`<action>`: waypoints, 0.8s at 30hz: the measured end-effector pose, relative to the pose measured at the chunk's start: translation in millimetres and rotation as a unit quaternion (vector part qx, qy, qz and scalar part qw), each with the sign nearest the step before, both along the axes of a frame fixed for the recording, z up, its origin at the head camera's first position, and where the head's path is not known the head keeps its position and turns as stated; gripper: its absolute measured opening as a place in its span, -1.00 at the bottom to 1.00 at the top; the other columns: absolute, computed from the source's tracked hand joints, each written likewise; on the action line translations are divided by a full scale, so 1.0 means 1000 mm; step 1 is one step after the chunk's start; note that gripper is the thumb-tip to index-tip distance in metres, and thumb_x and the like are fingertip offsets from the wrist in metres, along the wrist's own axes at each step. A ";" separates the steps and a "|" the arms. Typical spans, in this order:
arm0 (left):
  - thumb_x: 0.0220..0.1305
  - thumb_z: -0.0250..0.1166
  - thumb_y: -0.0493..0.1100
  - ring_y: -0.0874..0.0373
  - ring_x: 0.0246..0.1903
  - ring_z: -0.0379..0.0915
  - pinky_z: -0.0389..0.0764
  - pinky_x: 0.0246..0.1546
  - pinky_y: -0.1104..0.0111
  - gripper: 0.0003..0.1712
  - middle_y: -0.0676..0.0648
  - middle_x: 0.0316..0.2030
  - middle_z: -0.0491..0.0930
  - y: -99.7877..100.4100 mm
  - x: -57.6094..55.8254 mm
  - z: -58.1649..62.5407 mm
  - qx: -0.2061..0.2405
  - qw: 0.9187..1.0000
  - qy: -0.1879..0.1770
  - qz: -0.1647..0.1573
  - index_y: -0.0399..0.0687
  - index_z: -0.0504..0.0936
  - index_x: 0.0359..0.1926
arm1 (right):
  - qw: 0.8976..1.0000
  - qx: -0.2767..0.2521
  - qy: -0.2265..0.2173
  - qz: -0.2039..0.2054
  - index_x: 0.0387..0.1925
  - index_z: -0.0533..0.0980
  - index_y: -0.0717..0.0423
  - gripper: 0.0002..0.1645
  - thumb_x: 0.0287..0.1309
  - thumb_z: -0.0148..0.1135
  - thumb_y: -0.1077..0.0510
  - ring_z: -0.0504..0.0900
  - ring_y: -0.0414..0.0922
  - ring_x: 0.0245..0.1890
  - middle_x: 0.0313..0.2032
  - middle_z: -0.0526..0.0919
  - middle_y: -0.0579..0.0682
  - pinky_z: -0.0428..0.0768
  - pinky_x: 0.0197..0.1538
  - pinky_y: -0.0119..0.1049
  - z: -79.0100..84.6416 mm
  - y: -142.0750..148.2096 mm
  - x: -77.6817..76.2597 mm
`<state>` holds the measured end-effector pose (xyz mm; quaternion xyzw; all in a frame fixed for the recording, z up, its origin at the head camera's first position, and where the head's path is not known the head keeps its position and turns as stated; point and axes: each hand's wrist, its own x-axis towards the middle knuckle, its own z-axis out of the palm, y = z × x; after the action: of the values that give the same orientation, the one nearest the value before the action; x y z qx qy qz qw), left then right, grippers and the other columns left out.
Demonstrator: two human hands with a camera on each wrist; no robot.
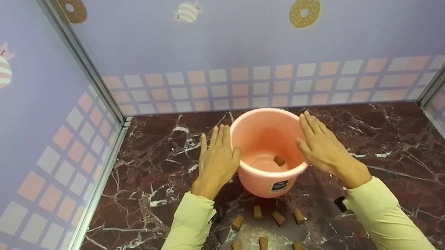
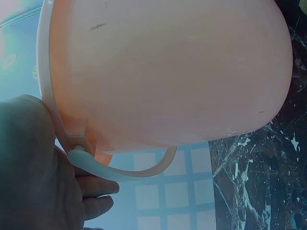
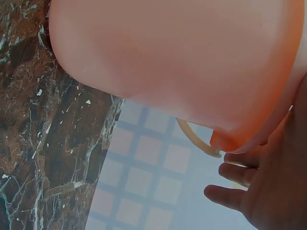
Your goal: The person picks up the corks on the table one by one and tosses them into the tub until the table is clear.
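Pink, smooth plastic in the head view: a round bucket (image 1: 255,182) is standing upright on the far half of the veined, marble-look table (image 1: 130,200). Left hand (image 1: 218,157) and right hand (image 1: 326,148) are flanking its rim (image 1: 273,174), fingers straight, thumbs lying at the edge, bracing rather than clasping. One brown block (image 1: 279,160) is lying inside; seven tapered others are lying nearer, in two loose rows. By tally, things are standing at one in, seven out.

Left wrist: the hand is resting along the rim, fingers reaching past the curved handle (image 2: 129,175); the wall is rounding into its base.

Right wrist: fingers are extending beside the handle; pressure, cannot tell.
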<state>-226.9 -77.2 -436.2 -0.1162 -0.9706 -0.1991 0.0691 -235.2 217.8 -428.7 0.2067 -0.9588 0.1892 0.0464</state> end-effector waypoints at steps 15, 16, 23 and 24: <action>0.64 -0.16 0.10 -0.07 0.65 -0.23 -0.47 0.60 -0.02 -0.19 -0.21 0.65 -0.04 -0.002 -0.002 0.000 0.013 1.000 -0.013 0.003 -0.31 -0.02 0.66 | 0.998 0.024 -0.048 -0.012 0.62 -0.22 0.48 -0.09 0.55 -0.19 0.01 -0.26 0.35 0.64 0.64 -0.30 0.41 -0.22 0.62 0.26 0.005 -0.005 -0.006; 0.64 -0.16 0.10 -0.07 0.65 -0.22 -0.47 0.60 -0.02 -0.19 -0.20 0.65 -0.04 -0.002 -0.003 -0.001 0.017 1.000 -0.012 0.003 -0.31 -0.02 0.66 | 0.998 0.027 -0.049 -0.013 0.62 -0.22 0.48 -0.09 0.55 -0.20 0.01 -0.26 0.34 0.64 0.64 -0.30 0.40 -0.22 0.63 0.25 0.005 -0.005 -0.007; 0.61 -0.09 0.05 -0.13 0.64 -0.14 -0.37 0.62 -0.01 -0.20 -0.24 0.63 0.03 0.000 -0.002 -0.010 0.082 0.996 0.014 -0.004 -0.37 0.05 0.63 | 0.997 0.035 -0.062 -0.018 0.62 -0.25 0.46 -0.08 0.55 -0.24 -0.02 -0.28 0.33 0.64 0.64 -0.32 0.38 -0.24 0.63 0.23 0.003 -0.003 -0.004; 0.61 -0.07 0.05 -0.14 0.63 -0.12 -0.33 0.63 0.00 -0.20 -0.25 0.62 0.05 0.000 -0.001 -0.012 0.097 0.995 0.020 -0.006 -0.38 0.06 0.63 | 0.997 0.034 -0.062 -0.018 0.62 -0.25 0.46 -0.08 0.55 -0.23 -0.01 -0.28 0.32 0.64 0.64 -0.32 0.38 -0.24 0.63 0.23 0.003 -0.002 -0.003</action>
<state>-227.9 -77.5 -448.0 -0.1189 -0.9443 -0.2907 0.0979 -238.5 215.6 -426.0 0.1787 -0.9693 0.1680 -0.0173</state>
